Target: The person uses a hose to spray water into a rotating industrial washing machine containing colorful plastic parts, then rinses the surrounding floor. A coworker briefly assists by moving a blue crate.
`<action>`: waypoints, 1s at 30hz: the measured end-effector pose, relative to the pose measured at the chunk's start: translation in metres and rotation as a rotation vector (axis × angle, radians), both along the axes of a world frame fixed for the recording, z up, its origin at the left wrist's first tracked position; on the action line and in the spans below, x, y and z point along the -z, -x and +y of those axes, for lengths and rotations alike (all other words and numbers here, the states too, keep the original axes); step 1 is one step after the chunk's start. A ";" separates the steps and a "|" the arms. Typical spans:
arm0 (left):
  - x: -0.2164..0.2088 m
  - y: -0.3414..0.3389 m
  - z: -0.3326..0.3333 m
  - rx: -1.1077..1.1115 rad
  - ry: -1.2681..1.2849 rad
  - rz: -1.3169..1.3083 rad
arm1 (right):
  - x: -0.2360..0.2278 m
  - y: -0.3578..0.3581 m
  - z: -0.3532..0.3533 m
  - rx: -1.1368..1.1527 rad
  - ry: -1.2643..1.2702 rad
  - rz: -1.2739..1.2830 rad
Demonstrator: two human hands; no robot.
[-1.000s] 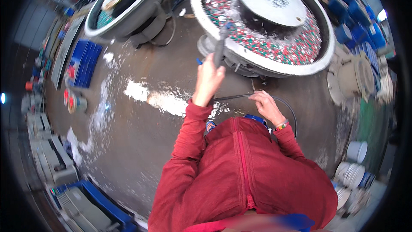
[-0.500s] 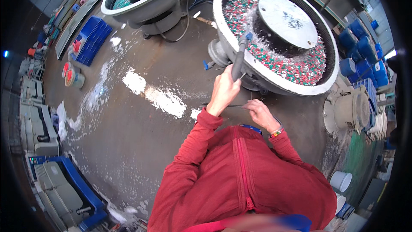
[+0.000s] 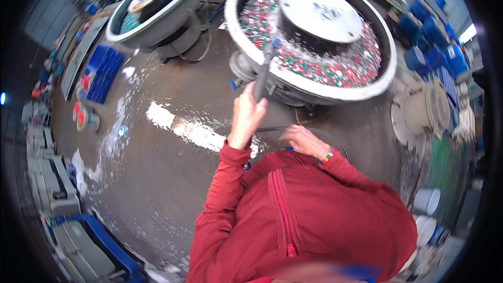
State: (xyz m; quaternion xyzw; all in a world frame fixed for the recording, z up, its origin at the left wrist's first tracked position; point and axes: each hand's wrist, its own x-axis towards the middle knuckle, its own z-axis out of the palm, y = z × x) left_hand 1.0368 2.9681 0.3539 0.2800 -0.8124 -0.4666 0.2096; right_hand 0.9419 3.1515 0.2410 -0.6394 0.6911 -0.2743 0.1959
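My left hand (image 3: pixel 247 112) is closed round a dark grey spray gun (image 3: pixel 263 78) with a blue tip. The gun reaches over the near rim of a large round vibratory finishing bowl (image 3: pixel 246 42). Red, green and white small pieces (image 3: pixel 335 73) fill its channel round a raised centre with a pale round lid (image 3: pixel 322 13). Pale splashing shows among the pieces near the tip. Lower and to the right, my right hand (image 3: pixel 305 141) has loosely bent fingers, apart, with nothing visible in them. A thin dark hose (image 3: pixel 332 139) curves past behind it.
Another bowl (image 3: pixel 178 15) with teal pieces stands at the far left. White foam (image 3: pixel 199 133) lies on the wet floor. Blue crates (image 3: pixel 102 73) and buckets (image 3: pixel 88 120) stand left; blue drums (image 3: pixel 432 29), a beige machine part (image 3: pixel 422 115) and a white bucket (image 3: pixel 427 200) stand right.
The view has shifted, so the bowls appear further left. My left hand keeps the spray gun over the rim. My right hand, earlier at the thin hose, now shows its fingers off it.
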 end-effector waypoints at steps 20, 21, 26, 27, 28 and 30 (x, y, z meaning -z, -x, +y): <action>-0.003 0.037 0.067 0.178 -0.035 -0.125 | 0.002 0.002 0.074 0.025 -0.084 -0.171; -0.003 0.036 0.065 0.130 -0.035 -0.134 | 0.002 0.004 0.074 0.020 -0.103 -0.188; -0.001 0.033 0.062 -0.038 -0.045 -0.086 | 0.005 0.010 0.070 -0.035 -0.148 -0.211; 0.000 0.034 0.063 -0.049 -0.036 -0.059 | 0.006 0.011 0.069 -0.041 -0.165 -0.218; 0.001 0.034 0.064 -0.063 -0.033 -0.079 | 0.008 0.011 0.068 -0.049 -0.192 -0.224; 0.003 0.034 0.065 -0.074 -0.038 -0.103 | 0.009 0.012 0.065 -0.052 -0.201 -0.238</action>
